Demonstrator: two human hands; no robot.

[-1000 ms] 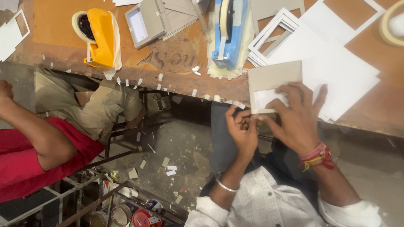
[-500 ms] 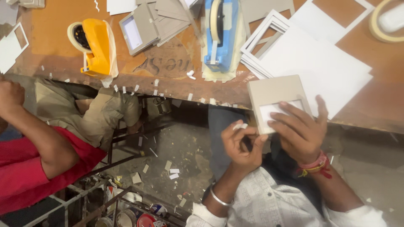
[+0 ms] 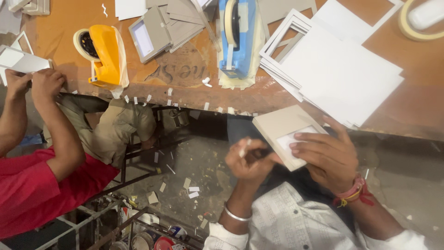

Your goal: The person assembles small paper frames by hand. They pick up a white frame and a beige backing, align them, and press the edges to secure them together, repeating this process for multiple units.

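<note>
Head view: at about six o'clock, a small white strip of tape (image 3: 243,147) is pinched in the closed left hand (image 3: 249,162). At four o'clock, the right hand (image 3: 330,157) is laid flat, fingers spread, on a grey card frame (image 3: 280,127) with a white window, at the table (image 3: 416,106) edge. It is judged light, stiff, creasable, best held by its edges. Farther, at twelve, a blue tape dispenser (image 3: 238,37) is seen.
</note>
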